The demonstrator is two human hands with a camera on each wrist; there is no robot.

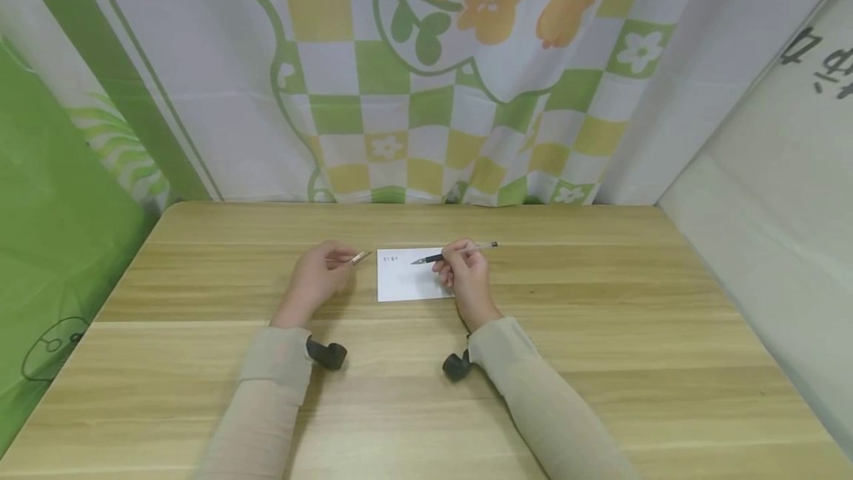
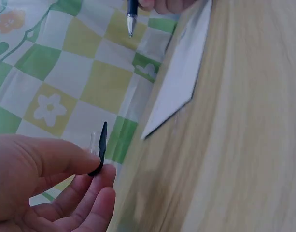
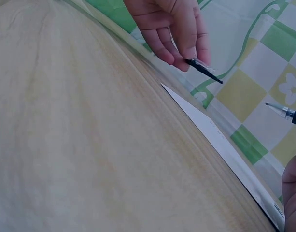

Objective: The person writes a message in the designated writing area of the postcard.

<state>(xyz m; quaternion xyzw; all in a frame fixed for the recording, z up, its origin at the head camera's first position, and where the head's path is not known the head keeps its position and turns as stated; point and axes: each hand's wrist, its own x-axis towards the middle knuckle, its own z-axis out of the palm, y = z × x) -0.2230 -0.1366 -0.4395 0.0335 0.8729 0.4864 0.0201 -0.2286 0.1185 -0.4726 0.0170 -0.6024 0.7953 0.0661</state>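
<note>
In the head view, a wooden table fills the lower half of the frame, with a checked green-and-yellow curtain hung behind it. A white card is seen flat near the centre of the table, with small writing at its upper left corner. A pen is gripped by the right hand just right of centre, its tip held above the card's upper edge. A pen cap is pinched by the left hand just left of the card, clear of it.

In the left wrist view, the pen cap, dark with a clear part, is pinched between thumb and fingers of the left hand at the lower left. The card is seen edge-on in the upper middle, and the pen tip is shown at the top edge.

In the right wrist view, the left hand is seen at the top centre with the cap pinched at its fingertips. The card is laid along the table towards the lower right, and the pen tip appears at the right edge, above the card.
</note>
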